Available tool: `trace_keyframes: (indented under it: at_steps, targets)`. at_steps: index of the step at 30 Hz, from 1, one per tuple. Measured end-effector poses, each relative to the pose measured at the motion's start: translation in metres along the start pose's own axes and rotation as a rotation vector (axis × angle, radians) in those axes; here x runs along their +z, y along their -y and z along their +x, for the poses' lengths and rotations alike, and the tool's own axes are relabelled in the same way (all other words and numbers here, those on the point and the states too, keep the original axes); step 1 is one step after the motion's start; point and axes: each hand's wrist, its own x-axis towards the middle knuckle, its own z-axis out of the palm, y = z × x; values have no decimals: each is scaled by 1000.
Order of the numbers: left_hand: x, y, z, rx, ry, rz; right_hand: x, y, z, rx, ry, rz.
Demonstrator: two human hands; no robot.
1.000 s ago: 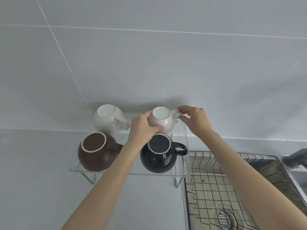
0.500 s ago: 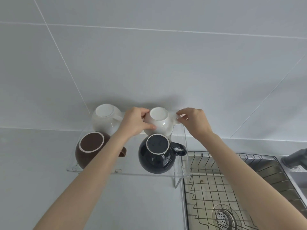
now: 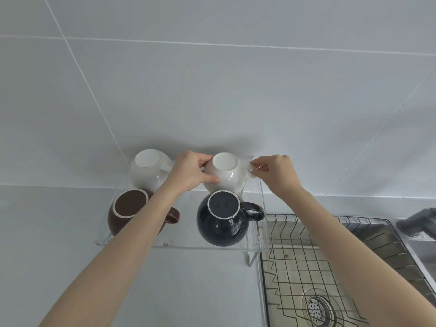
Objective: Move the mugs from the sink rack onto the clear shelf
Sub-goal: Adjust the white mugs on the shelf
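Several mugs stand upside down on the clear shelf point(image 3: 188, 244). At the back right is a white mug point(image 3: 226, 171). My left hand point(image 3: 191, 171) grips its left side, and my right hand point(image 3: 276, 172) pinches its handle on the right. A second white mug point(image 3: 147, 169) stands at the back left, a brown mug point(image 3: 127, 210) at the front left and a dark navy mug point(image 3: 224, 221) at the front right. The wire sink rack point(image 3: 318, 267) lies over the sink at the right with no mugs on it.
The shelf stands on a white counter point(image 3: 59, 232) against a tiled wall. The sink drain point(image 3: 317, 306) shows under the rack. A grey tap point(image 3: 417, 221) juts in at the right edge.
Both hands have shifted the back-right white mug slightly farther back on the shelf. My left hand has slid from its front to its left side. The view has tilted a little.
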Motion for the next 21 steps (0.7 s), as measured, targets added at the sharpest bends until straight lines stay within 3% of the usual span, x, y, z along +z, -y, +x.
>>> trace_keyframes:
  at_steps: [5, 10, 15, 21]
  targets:
    - [0, 1, 1, 11, 1, 17, -2, 1, -1, -4, 0, -27]
    - [-19, -1, -5, 8, -64, 228, -11, 35, 3, -154, 159, -495]
    - [-79, 16, -16, -73, -192, 199, 6, 99, 3, -300, 184, -359]
    - [-114, 64, -28, -237, -106, 53, 61, 124, 8, -271, 330, -239]
